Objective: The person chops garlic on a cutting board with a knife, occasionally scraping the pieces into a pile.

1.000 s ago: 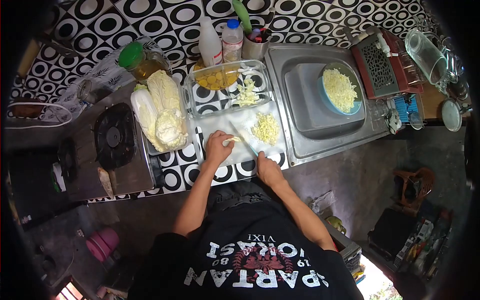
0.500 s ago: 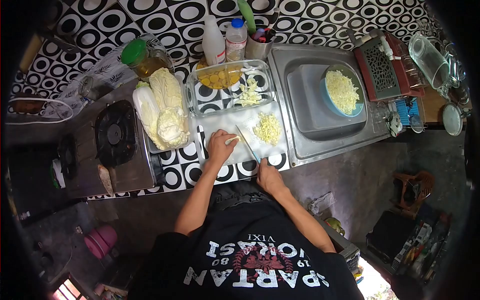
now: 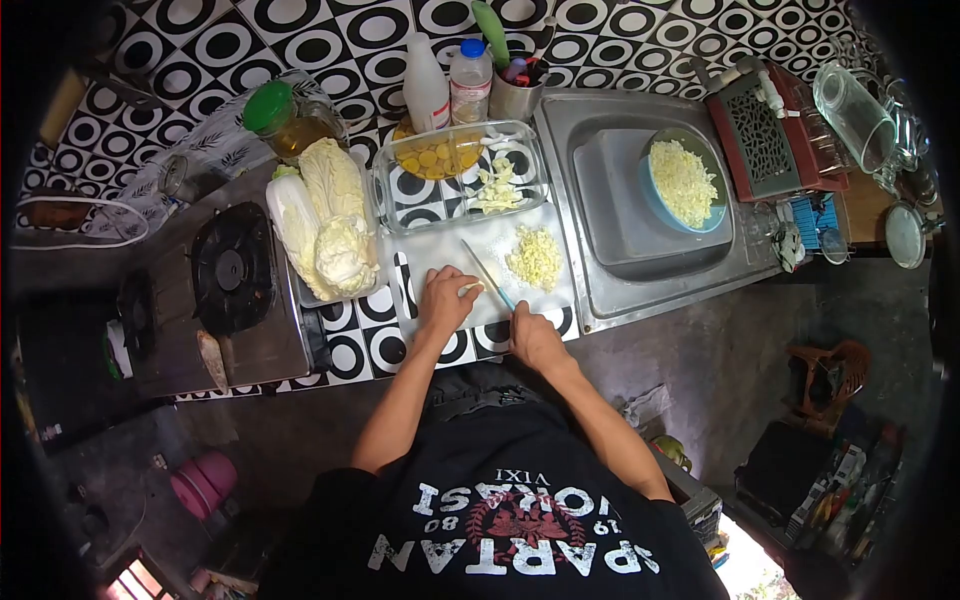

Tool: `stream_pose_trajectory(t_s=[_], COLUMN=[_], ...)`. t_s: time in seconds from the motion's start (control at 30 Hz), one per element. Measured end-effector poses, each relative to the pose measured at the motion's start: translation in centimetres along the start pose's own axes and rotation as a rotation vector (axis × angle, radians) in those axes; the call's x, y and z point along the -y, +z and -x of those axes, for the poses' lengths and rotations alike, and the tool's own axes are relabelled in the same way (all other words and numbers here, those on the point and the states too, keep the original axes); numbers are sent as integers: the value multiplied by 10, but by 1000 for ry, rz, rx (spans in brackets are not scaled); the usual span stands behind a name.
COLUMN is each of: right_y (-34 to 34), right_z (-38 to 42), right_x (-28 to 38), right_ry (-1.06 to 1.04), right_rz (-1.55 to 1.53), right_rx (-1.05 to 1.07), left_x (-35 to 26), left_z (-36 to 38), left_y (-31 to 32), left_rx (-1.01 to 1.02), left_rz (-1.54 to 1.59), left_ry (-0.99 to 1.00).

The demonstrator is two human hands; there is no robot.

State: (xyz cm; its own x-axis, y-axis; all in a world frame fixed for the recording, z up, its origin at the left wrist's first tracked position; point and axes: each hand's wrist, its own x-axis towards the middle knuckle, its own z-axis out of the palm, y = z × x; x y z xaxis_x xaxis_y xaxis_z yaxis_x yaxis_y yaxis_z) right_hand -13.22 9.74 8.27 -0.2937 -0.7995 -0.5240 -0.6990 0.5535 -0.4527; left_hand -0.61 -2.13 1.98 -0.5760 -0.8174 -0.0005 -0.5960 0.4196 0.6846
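Note:
On the white cutting board (image 3: 432,262), my left hand (image 3: 449,298) pinches a small pale piece of vegetable (image 3: 474,288) with its fingertips. My right hand (image 3: 537,337) is wrapped round the blue handle of a knife (image 3: 489,273), whose blade points up and to the left, just right of the piece. A pile of chopped pale yellow vegetable (image 3: 535,258) lies on the board's right side. Behind the board is a clear glass dish (image 3: 460,214) with some pale strips (image 3: 497,188) in its right part.
Cabbages (image 3: 325,215) fill a tray at the left, beside the stove (image 3: 262,345). Right of the board, a bowl of chopped vegetable (image 3: 684,184) stands in the sink (image 3: 597,313). Bottles (image 3: 471,84) and a metal utensil cup (image 3: 517,98) stand behind the dish.
The knife and my right hand have shifted slightly left and up. My left hand has moved a little right and down, still pinching the piece.

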Motion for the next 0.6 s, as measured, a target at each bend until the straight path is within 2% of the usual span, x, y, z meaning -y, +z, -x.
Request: stream_pose_trajectory(t_s=[0.13, 0.2, 0.4, 0.6], right_y=[17, 27, 37, 28], right_z=[12, 14, 6, -16], right_x=[-14, -18, -22, -15], right_ry=[-60, 11, 7, -6], right_rz=[-36, -60, -51, 62], right_rx=[-18, -36, -47, -11], left_x=[-4, -3, 1, -4], left_z=[1, 3, 7, 9], left_y=[4, 7, 13, 5], left_rx=[-25, -47, -100, -37], left_rz=[-9, 0, 43, 5], left_ry=[-44, -61, -19, 10])
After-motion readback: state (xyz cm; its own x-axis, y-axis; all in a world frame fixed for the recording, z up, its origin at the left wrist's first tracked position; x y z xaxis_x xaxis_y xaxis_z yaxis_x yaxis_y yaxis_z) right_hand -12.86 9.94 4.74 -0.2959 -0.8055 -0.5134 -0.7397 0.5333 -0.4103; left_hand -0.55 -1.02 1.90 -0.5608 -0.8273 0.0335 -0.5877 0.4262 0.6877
